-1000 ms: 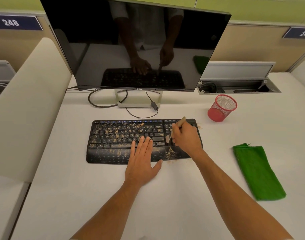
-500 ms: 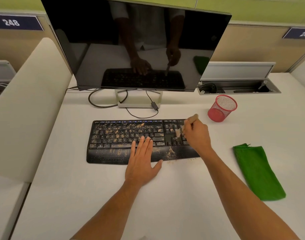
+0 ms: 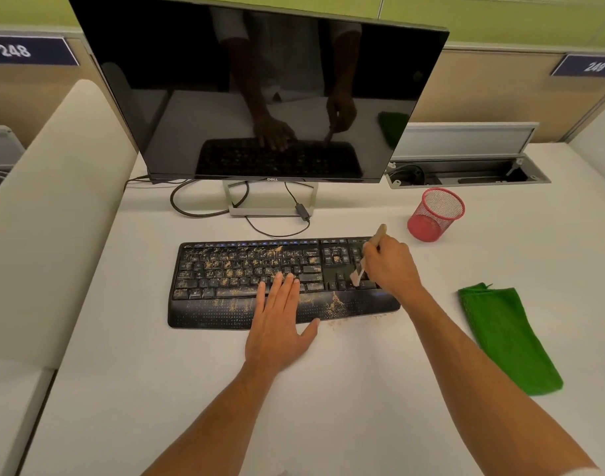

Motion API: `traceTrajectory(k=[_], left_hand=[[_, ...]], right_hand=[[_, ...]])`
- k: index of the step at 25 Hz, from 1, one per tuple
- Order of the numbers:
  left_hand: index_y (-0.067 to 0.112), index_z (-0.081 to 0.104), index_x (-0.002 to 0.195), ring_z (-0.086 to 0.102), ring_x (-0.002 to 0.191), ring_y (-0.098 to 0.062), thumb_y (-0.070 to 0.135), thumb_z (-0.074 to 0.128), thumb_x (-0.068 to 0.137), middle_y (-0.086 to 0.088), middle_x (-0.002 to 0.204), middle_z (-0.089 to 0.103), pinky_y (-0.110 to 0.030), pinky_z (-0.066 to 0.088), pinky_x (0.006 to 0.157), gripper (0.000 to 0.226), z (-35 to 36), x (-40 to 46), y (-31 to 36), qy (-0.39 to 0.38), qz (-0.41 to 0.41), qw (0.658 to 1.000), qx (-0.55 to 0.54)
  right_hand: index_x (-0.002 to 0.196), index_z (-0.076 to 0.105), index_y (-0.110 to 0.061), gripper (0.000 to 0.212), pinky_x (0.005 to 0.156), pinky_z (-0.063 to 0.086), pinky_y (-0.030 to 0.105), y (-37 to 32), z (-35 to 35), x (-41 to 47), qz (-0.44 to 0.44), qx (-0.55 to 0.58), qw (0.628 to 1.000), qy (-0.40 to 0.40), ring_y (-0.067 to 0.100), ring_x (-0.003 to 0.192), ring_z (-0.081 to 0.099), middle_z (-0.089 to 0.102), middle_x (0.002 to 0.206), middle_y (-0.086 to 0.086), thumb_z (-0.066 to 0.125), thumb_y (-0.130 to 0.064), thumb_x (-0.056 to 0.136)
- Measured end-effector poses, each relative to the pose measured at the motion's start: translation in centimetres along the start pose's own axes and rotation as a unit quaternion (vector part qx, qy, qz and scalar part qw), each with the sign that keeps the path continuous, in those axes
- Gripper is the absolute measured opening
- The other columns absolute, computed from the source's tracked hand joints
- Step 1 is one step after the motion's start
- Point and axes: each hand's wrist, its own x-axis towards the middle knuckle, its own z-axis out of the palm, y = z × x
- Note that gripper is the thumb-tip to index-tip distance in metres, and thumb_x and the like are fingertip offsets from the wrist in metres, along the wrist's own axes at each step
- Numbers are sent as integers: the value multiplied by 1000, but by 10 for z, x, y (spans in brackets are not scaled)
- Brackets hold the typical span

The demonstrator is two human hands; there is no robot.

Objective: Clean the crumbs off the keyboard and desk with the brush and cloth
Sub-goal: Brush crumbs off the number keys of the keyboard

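A black keyboard (image 3: 225, 280) lies on the white desk (image 3: 328, 407), its keys and palm rest strewn with tan crumbs. My left hand (image 3: 280, 324) rests flat on the palm rest and lower keys, fingers straight. My right hand (image 3: 390, 266) grips a small wooden-handled brush (image 3: 357, 274) over the number pad, bristles down on the keys. A pile of crumbs (image 3: 335, 305) sits on the palm rest, and a few lie on the desk just below it. The green cloth (image 3: 503, 338) lies folded on the desk to the right, untouched.
A dark monitor (image 3: 259, 94) stands behind the keyboard with cables looped at its stand. A red mesh pen cup (image 3: 435, 214) stands at the right rear. An open cable tray (image 3: 465, 173) sits behind it. A cream partition (image 3: 53, 201) borders the left.
My right hand moved the brush from the keyboard's lower middle up and right to the number pad, then stroked down slightly. My left hand stayed put.
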Motion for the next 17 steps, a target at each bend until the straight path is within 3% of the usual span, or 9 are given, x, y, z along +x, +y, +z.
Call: traceTrajectory(k=[2,5,11,15,17], left_hand=[[13,13,157,-10,152,-15,67,26,94,0,165,7,-46,-5,122,84,0,0,0,1,-1,1000,1],[13,13,157,-12,151,-15,66,26,94,0,165,6,-45,-6,122,84,0,0,0,0,1,1000,1],[13,12,158,-12,151,-15,66,26,94,0,165,5,-46,-5,122,84,0,0,-1,-2,0,1000,2],[13,14,157,-9,152,-15,66,27,94,-1,165,8,-46,-4,122,84,1,0,0,5,1,1000,4],[12,17,157,-6,152,-16,66,28,94,-2,165,11,-46,-3,122,83,2,0,-1,10,2,1000,5]], right_hand=[[78,60,-3,50,54,43,27,-3,2,-3,-6,24,999,25,23,64,63,67,69,8,30,-30,108],[74,57,-2,49,54,47,33,-6,10,-12,-16,17,1000,18,22,55,60,64,63,8,31,-26,108],[72,58,0,40,62,57,45,-3,9,-18,4,4,996,-87,31,57,65,68,66,13,38,-19,101],[74,55,-5,48,55,49,33,-4,12,-17,-13,34,998,43,23,56,60,65,65,8,29,-29,107],[78,54,-9,41,53,40,28,-3,14,-17,-32,26,998,40,20,57,58,65,69,5,32,-28,107]])
